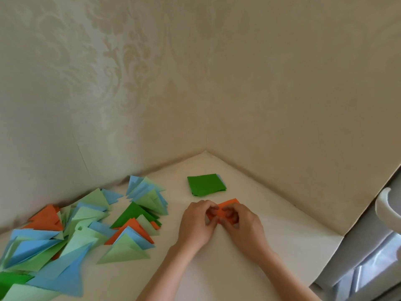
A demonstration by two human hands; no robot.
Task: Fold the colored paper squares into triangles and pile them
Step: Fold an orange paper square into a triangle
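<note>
**A:** Where are we on the fold?

**B:** Mid-fold, we judge. Orange paper (225,210) sits on the worktop (249,268), just in front of the stack of unfolded squares (206,184) — green on top, a blue edge showing underneath. Left hand (198,222) and right hand (245,227) are both on it, fingers curled down, pinching the sheet from either side.

**A:** Handling notes?

**B:** Thin paper, so we expect it to be very light and limp, and it should crease wherever we press. It probably slides on the smooth worktop. We'd hold it near the corners, match them first, then run a fingertip along the diagonal. Squeeze too hard mid-sheet and we likely get stray wrinkles.

**A:** Can we see the crease?

**B:** No — the fingers cover most of the sheet. Only the far edge shows, so we can't tell whether the corners are aligned.

**A:** Pile?

**B:** Folded triangles (128,231) lie in a loose spread to the left, near the wall (65,105); blue, pale green, dark green, orange, overlapping. That is where this one goes once creased. It's a scatter more than a stack, and a light triangle will likely slip off.
</note>
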